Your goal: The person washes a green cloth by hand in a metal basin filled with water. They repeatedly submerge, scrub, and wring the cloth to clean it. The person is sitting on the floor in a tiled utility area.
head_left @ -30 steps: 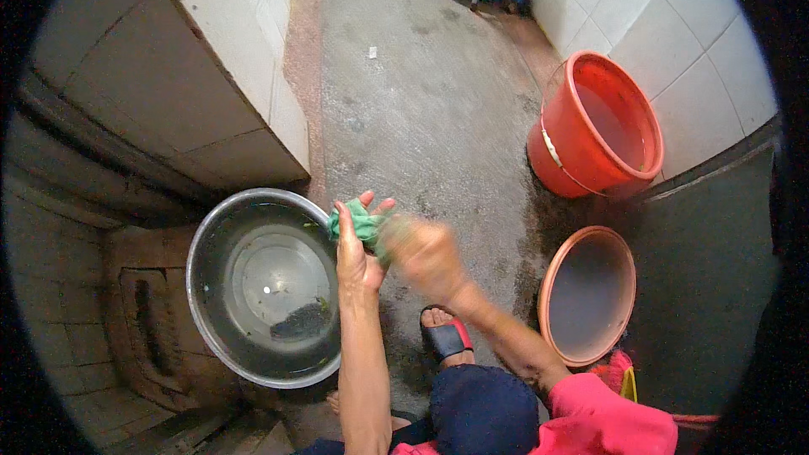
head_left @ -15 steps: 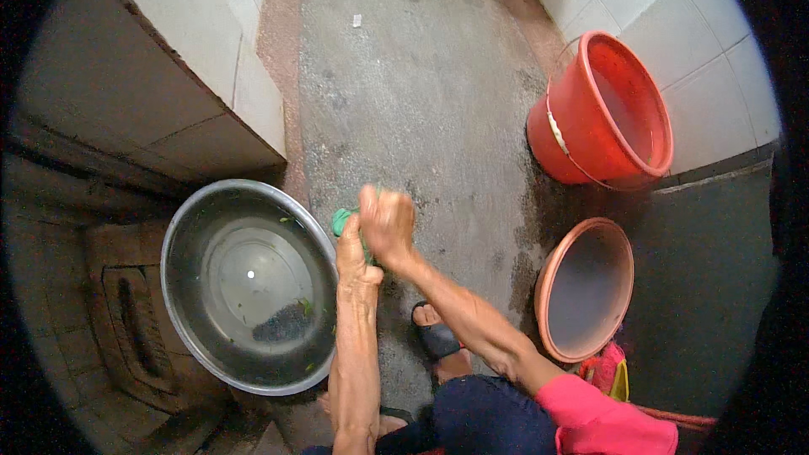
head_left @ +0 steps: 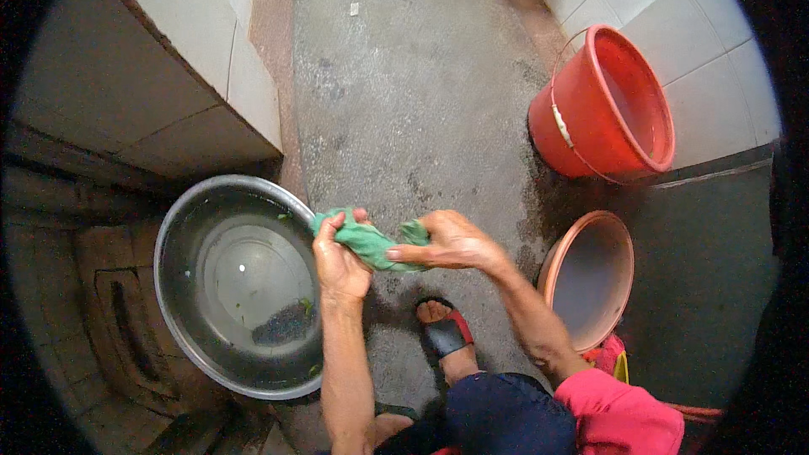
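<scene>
While the green cloth (head_left: 364,242) stretches sideways between both hands, bunched and creased rather than spread flat, the fingers of each are clamped on it. Those of the left hand (head_left: 341,270) pin its left end under the thumb, palm turned up; those of the right hand (head_left: 462,242) pinch its right end, with the thumb laid along the front. Judging by how things lie, handling the cloth is partway along: it is gathered up and gripped at both ends, out of any water. What stands undone is opening it out flat and putting it down; how wet it is, or how clean, I cannot tell.

Just left of the left fingers is a metal basin (head_left: 181,303) of water, its near rim overlapped in view by the cloth's left end; whether they touch is unclear. Bits of greenery (head_left: 305,306) lie in it. Below the fingers, toward the body, a sandalled foot (head_left: 445,333) rests on the concrete floor (head_left: 421,101). Right of the right fingers, well apart, stands a peach tub (head_left: 552,263) of cloudy liquid, and beyond it, farther forward, a red bucket (head_left: 581,126), also holding liquid. Far ahead of the fingers lies a small white scrap (head_left: 354,8).
</scene>
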Demonstrator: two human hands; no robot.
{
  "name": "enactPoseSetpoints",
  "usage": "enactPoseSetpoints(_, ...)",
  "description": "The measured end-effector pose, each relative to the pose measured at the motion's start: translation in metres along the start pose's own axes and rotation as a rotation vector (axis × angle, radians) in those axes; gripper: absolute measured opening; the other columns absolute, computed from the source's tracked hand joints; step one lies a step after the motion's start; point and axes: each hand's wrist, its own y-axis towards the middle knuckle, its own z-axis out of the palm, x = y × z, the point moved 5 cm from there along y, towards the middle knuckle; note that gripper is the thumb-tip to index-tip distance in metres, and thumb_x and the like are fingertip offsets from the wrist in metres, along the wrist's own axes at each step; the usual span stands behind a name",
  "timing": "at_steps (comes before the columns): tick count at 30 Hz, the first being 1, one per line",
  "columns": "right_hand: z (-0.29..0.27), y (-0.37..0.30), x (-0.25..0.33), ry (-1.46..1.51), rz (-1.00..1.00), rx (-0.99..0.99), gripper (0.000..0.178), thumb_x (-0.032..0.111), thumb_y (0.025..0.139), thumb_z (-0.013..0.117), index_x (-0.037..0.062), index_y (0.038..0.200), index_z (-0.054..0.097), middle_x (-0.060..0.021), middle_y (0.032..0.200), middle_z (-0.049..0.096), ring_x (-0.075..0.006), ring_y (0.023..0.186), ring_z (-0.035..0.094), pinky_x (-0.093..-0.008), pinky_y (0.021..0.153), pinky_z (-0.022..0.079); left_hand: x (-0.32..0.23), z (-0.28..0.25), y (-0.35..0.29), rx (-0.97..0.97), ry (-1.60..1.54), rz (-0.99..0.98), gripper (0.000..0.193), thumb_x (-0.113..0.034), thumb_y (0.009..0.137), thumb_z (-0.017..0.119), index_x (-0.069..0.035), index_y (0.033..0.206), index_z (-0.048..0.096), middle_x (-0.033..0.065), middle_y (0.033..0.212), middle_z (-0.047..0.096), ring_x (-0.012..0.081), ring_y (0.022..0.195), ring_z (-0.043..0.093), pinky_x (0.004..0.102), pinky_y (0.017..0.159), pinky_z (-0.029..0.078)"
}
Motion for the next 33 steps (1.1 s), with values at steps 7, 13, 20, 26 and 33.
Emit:
enactPoseSetpoints(7, -0.004, 0.02, -0.061, 0.973, 0.143, -0.102, 0.031, 0.032, 0.088, 0.058, 0.0042, 0.078, 0.068, -0.0042, 0.069, 0.065, -0.0113, 0.058, 0.058, -0.0258, 0.052, 0.044, 0.027, 0.0, 0.004, 0.074, 0.066, 0.054, 0.034, -0.025, 0.087, 0.065, -0.009, 0.115, 0.056, 0.0083, 0.09, 0.063, 0.0189, 0.081, 0.063, 0.0365, 0.073, 0.054)
enactPoseSetpoints(13, 0.095, 0.006, 0.064, -0.277, -0.151, -0.791, 0.015, 0.023, 0.085, 0.055, 0.0085, 0.087, 0.06, -0.0078, 0.065, 0.053, -0.0256, 0.051, 0.052, -0.0407, 0.046, 0.039, 0.041, -0.041, 0.036, 0.534, -0.322, -0.159, 0.034, -0.046, 0.093, 0.05, -0.013, 0.086, 0.053, 0.0014, 0.077, 0.055, 0.0129, 0.069, 0.053, 0.0239, 0.065, 0.046)
enactPoseSetpoints(20, 0.084, 0.004, 0.052, -0.156, -0.337, -0.805, 0.029, 0.031, 0.081, 0.058, 0.0056, 0.068, 0.056, -0.0128, 0.058, 0.054, -0.03, 0.047, 0.053, -0.0441, 0.041, 0.036, 0.031, -0.017, 0.024, -0.19, 0.142, -0.237, 0.039, -0.041, 0.092, 0.05, -0.018, 0.061, 0.045, -0.0046, 0.061, 0.049, 0.0132, 0.059, 0.049, 0.0273, 0.056, 0.041)
enactPoseSetpoints(26, 0.04, 0.047, -0.011, 0.192, 0.128, -0.582, 0.059, 0.057, 0.079, 0.059, -0.0026, 0.078, 0.057, -0.0221, 0.072, 0.061, -0.0368, 0.06, 0.06, -0.0462, 0.052, 0.043, 0.058, -0.001, 0.009, -0.06, 0.12, -0.007, 0.023, -0.031, 0.093, 0.052, -0.009, 0.093, 0.059, 0.0015, 0.089, 0.06, 0.0156, 0.082, 0.059, 0.0309, 0.072, 0.049)
enactPoseSetpoints(33, 0.016, -0.01, -0.026, 0.491, 0.021, 0.339, 0.037, 0.042, 0.073, 0.075, 0.0062, 0.079, 0.068, 0.0021, 0.064, 0.058, -0.0105, 0.065, 0.055, -0.0295, 0.058, 0.046, -0.014, -0.002, -0.003, -0.017, 0.405, 0.284, 0.024, -0.025, 0.091, 0.061, -0.008, 0.107, 0.057, 0.0016, 0.094, 0.057, 0.0119, 0.082, 0.055, 0.0289, 0.072, 0.048)
